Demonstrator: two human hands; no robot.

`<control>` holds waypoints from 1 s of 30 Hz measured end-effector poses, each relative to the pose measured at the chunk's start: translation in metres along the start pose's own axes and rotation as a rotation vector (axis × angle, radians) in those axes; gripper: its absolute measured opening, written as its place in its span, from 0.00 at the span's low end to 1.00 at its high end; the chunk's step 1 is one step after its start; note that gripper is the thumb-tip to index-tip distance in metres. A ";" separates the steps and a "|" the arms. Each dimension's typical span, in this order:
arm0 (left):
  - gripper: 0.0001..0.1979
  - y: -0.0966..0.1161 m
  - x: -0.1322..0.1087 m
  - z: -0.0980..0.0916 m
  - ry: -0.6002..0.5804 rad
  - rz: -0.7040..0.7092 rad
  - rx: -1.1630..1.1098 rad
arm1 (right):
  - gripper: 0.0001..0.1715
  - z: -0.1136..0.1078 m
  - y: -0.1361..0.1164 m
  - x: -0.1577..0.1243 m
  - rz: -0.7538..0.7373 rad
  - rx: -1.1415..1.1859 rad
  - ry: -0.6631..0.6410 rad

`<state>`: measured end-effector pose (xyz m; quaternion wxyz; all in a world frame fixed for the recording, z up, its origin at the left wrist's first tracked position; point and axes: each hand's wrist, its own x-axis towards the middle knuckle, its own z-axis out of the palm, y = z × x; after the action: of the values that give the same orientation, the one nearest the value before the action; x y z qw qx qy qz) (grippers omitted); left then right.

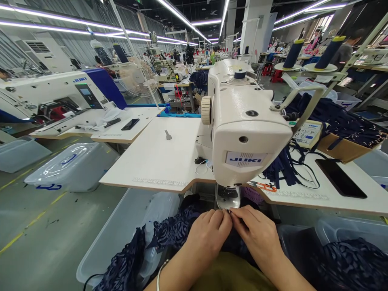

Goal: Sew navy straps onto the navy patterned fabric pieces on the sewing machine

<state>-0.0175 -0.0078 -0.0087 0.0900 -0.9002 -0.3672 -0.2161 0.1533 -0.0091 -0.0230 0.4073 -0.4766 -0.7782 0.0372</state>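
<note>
My left hand (209, 230) and my right hand (257, 230) meet with fingertips pinched together, just in front of the metal sewing bed (228, 198) under the head of a white JUKI sewing machine (245, 137). A tiny dark bit of fabric shows between the fingertips; most of it is hidden by the fingers. From under my left hand, a navy patterned lace garment (172, 228) trails left over a clear plastic bin (106, 238). The needle area is too dark to make out.
Orange-handled thread snips (265, 186), navy straps (285, 165) and a black phone (341, 178) lie on the right tabletop. A small metal piece (167, 135) rests on the left tabletop. More navy lace (357, 258) fills a bin at lower right. Thread cones (293, 53) stand above.
</note>
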 end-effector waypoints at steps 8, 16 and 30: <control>0.14 -0.001 0.003 0.000 0.040 0.036 0.000 | 0.08 -0.004 0.009 -0.004 0.011 0.120 -0.088; 0.12 0.008 0.004 0.000 0.022 -0.080 0.007 | 0.18 -0.013 0.008 -0.004 0.132 0.333 -0.273; 0.10 0.011 0.000 0.016 0.130 -0.132 -0.141 | 0.07 -0.007 0.008 -0.003 0.355 0.312 0.040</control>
<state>-0.0045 -0.0103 -0.0226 0.0358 -0.8623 -0.4028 -0.3047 0.1639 -0.0099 -0.0239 0.4782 -0.5378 -0.6590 0.2186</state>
